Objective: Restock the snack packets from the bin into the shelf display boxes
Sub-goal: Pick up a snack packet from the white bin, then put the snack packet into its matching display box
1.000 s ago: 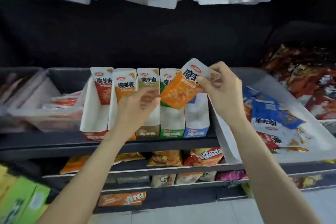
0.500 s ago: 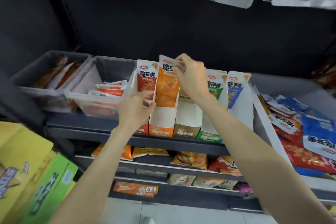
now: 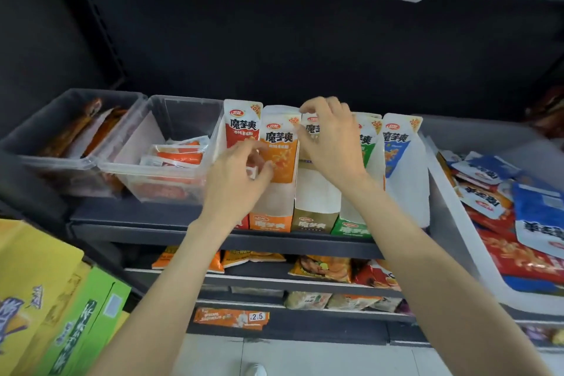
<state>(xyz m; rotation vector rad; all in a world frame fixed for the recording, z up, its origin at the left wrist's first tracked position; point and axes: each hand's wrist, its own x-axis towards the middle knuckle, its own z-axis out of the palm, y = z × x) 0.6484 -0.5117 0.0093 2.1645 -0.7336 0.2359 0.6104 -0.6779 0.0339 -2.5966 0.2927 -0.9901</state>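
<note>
Five display boxes (image 3: 271, 192) stand along the front edge of the shelf (image 3: 152, 217). Left hand (image 3: 236, 180) pinches the orange box's front; right hand (image 3: 329, 143) seems to grip the orange packet (image 3: 279, 146), perhaps half-seated. The bin (image 3: 451, 207) lies rightmost. A hard push could tip the boxes.

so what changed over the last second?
The orange packet, held tilted in the air a second ago, now stands upright in the orange display box. The right hand has let it go and curls over the brown box beside it. The left hand stays at the red and orange boxes.
</note>
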